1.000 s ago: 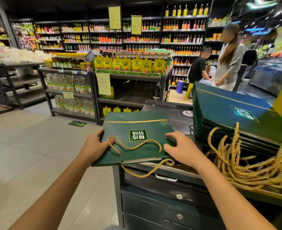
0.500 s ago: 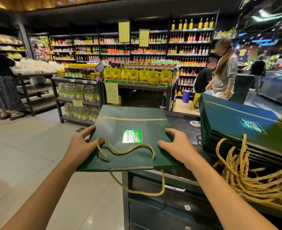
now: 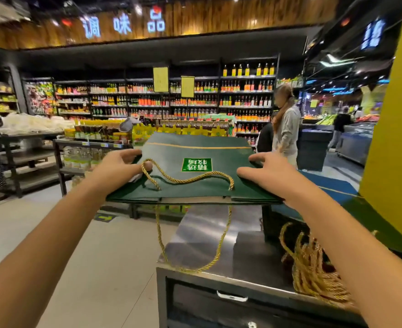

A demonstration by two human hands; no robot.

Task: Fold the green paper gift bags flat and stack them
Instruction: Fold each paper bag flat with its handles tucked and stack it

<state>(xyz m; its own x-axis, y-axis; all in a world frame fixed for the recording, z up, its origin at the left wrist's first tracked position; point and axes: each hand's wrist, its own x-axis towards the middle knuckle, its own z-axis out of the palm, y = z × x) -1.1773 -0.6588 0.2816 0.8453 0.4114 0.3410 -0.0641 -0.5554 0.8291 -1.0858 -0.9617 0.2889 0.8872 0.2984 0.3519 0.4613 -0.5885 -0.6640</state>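
Both-hand grip (palms down), flattened bag (image 3: pixel 195 176)

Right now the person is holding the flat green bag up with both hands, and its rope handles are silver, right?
Not quite: the rope handles are gold, not silver, as the head view shows. The rest holds: the left hand and right hand hold the flat green bag up by its sides.

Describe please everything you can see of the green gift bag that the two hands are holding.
The green gift bag is dark green paper, folded flat and held about level in the air above the steel counter. A thin gold line crosses its far end, and a bright green label with white characters sits in the middle. One gold rope handle lies on its top face; a second hangs below its near edge. The left hand and right hand grip its two sides.
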